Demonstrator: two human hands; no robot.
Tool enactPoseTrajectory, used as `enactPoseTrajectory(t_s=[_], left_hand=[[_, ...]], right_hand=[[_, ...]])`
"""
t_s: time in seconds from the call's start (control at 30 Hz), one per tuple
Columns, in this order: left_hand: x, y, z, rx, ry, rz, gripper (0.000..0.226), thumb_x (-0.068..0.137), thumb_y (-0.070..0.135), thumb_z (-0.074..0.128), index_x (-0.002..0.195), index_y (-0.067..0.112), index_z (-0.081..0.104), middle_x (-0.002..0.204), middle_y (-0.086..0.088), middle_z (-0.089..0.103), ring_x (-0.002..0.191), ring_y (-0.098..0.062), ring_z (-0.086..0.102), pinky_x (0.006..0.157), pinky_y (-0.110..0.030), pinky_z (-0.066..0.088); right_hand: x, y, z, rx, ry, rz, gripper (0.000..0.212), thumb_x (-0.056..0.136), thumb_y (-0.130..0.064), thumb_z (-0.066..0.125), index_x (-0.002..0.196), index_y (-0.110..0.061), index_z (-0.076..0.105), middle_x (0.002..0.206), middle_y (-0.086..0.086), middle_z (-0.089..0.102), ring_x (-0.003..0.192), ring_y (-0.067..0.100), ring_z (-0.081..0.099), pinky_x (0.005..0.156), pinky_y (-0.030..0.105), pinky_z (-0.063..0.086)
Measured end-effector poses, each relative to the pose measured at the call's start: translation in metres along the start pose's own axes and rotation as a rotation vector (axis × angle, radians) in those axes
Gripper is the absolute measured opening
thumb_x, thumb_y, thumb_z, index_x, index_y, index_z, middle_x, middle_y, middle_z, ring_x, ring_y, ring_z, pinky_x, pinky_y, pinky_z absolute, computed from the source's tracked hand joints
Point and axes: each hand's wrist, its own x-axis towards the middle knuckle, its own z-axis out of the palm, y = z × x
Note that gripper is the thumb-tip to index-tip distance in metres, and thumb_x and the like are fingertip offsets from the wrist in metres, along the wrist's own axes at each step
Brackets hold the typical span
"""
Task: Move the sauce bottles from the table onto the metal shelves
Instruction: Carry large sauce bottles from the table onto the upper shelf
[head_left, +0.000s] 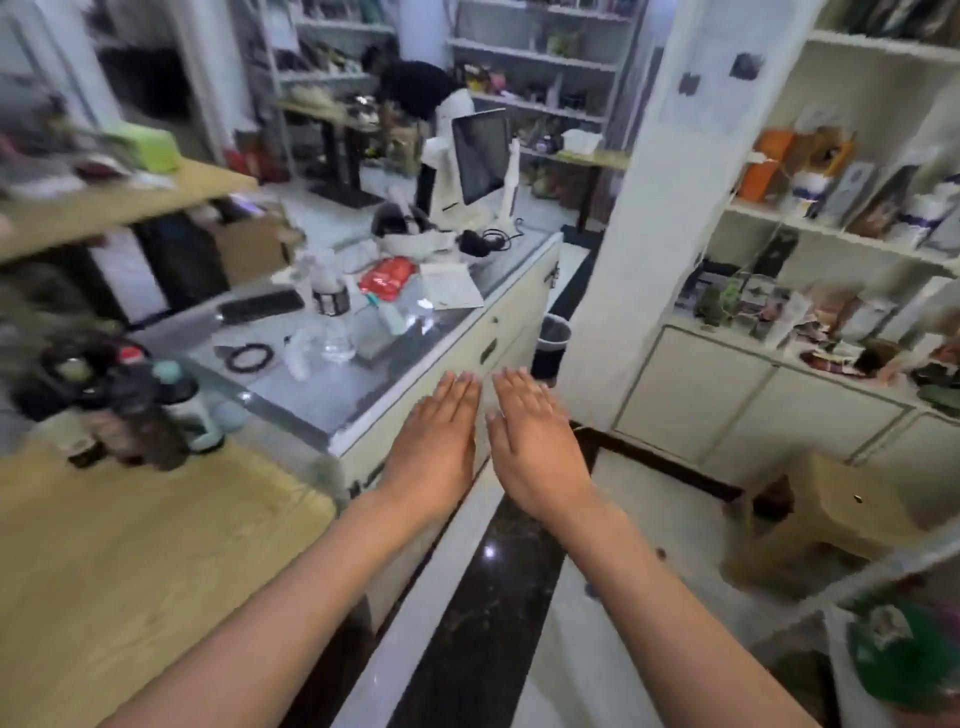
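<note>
Sauce bottles (156, 410) left of the left hand (436, 447) smeared by motion blur, labels unreadable, count unclear, perhaps four or five, wooden table (130, 545) under them cut by the frame's left edge, shelf goods (831, 176) beyond the right hand (535, 441) too blurred to identify

Wooden counter (130, 545): pale wood grain, matt.
Glass-topped counter (332, 395): glossy, mirrors the lights.
Floor (483, 597): polished dark speckled stone between glossy white tiles.
Sauce bottles (150, 415): dark glossy bodies, plastic-looking caps.
Cardboard box (852, 514): matt brown.
</note>
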Motion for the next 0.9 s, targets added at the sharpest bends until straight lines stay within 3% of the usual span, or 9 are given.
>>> enactPoseTrajectory(t_s=[0.2, 0.43, 0.57, 0.77, 0.83, 0.9], left_hand=[[-0.091, -0.151, -0.057, 0.018, 0.103, -0.259, 0.060, 0.101, 0.016, 0.032, 0.155, 0.013, 0.006, 0.163, -0.003, 0.001, 0.150, -0.014, -0.003, 0.122, -0.032, 0.004], [-0.172, -0.256, -0.104, 0.033, 0.225, -0.507, 0.058, 0.102, 0.013, 0.031, 0.156, 0.014, 0.010, 0.163, -0.001, 0.006, 0.150, -0.013, -0.002, 0.122, -0.029, 0.003], [-0.192, -0.289, -0.108, 0.016, 0.261, -0.608, 0.059, 0.100, 0.012, 0.033, 0.155, 0.015, 0.013, 0.163, -0.001, 0.010, 0.150, -0.013, 0.002, 0.122, -0.033, 0.011], [-0.182, -0.327, -0.096, -0.029, 0.248, -0.691, 0.055, 0.103, 0.019, 0.032, 0.155, 0.016, 0.015, 0.162, 0.001, 0.012, 0.149, -0.011, 0.005, 0.117, -0.019, -0.001], [-0.166, -0.340, -0.094, -0.037, 0.239, -0.723, 0.054, 0.103, 0.019, 0.037, 0.154, 0.012, 0.019, 0.161, -0.002, 0.019, 0.148, -0.014, 0.012, 0.114, -0.016, 0.000], [-0.146, -0.353, -0.091, -0.056, 0.244, -0.756, 0.053, 0.100, 0.017, 0.042, 0.151, 0.011, 0.027, 0.156, -0.004, 0.030, 0.144, -0.018, 0.023, 0.115, -0.019, 0.011]], right_hand=[[0.037, -0.157, 0.091, 0.143, -0.118, -0.225, 0.050, 0.106, -0.026, 0.033, 0.153, -0.009, 0.030, 0.161, 0.009, 0.025, 0.151, 0.018, 0.016, 0.124, 0.033, 0.007], [0.059, -0.283, 0.162, 0.230, -0.243, -0.410, 0.050, 0.106, -0.025, 0.033, 0.154, -0.011, 0.031, 0.161, 0.007, 0.028, 0.151, 0.016, 0.017, 0.123, 0.031, 0.009], [0.070, -0.314, 0.193, 0.242, -0.311, -0.470, 0.050, 0.106, -0.025, 0.033, 0.154, -0.011, 0.030, 0.161, 0.006, 0.029, 0.150, 0.016, 0.018, 0.124, 0.033, 0.011], [0.109, -0.320, 0.242, 0.310, -0.405, -0.432, 0.049, 0.105, -0.021, 0.034, 0.153, -0.010, 0.032, 0.160, 0.008, 0.030, 0.150, 0.018, 0.022, 0.123, 0.029, 0.013], [0.131, -0.314, 0.260, 0.342, -0.427, -0.396, 0.048, 0.104, -0.019, 0.037, 0.151, -0.010, 0.036, 0.157, 0.009, 0.035, 0.147, 0.020, 0.027, 0.121, 0.030, 0.019], [0.156, -0.305, 0.281, 0.395, -0.440, -0.351, 0.044, 0.102, -0.017, 0.039, 0.146, -0.010, 0.042, 0.149, 0.010, 0.046, 0.140, 0.024, 0.039, 0.116, 0.036, 0.032]])
